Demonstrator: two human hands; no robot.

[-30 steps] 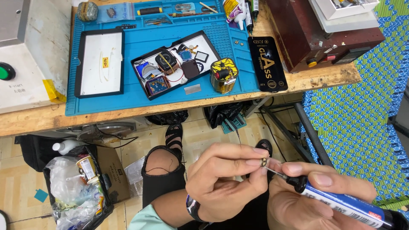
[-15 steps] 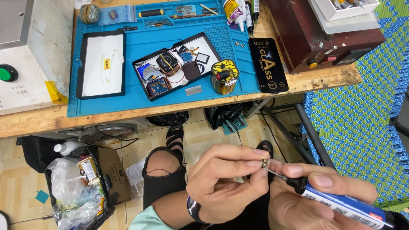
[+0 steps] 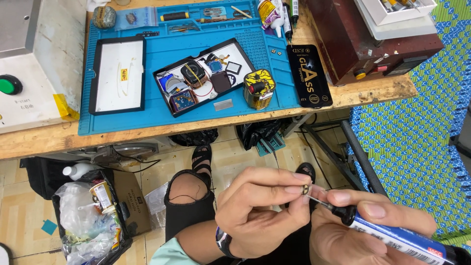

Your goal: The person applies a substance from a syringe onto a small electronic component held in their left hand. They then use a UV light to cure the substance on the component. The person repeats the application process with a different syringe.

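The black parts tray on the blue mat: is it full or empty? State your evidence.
Partly full. The black parts tray holds small components: a wire coil, a blue circuit board, with white base showing between.

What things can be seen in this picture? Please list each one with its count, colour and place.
Small part: one, dark and metallic, pinched in the left fingertips.
Glue tube: one, blue with black nozzle, in the right hand, thin tip at the small part.
Work mat: one, blue, on the wooden bench.
Parts tray: one, black, mid-mat, holding small electronic parts.
White tray: one, black-rimmed, left on the mat.
Round jar: one, yellow and black, right of the parts tray.
Black card: one, at the mat's right edge.
Rubbish bin: one, black, on the floor at left.
Left hand: one, low centre.
Right hand: one, low right.
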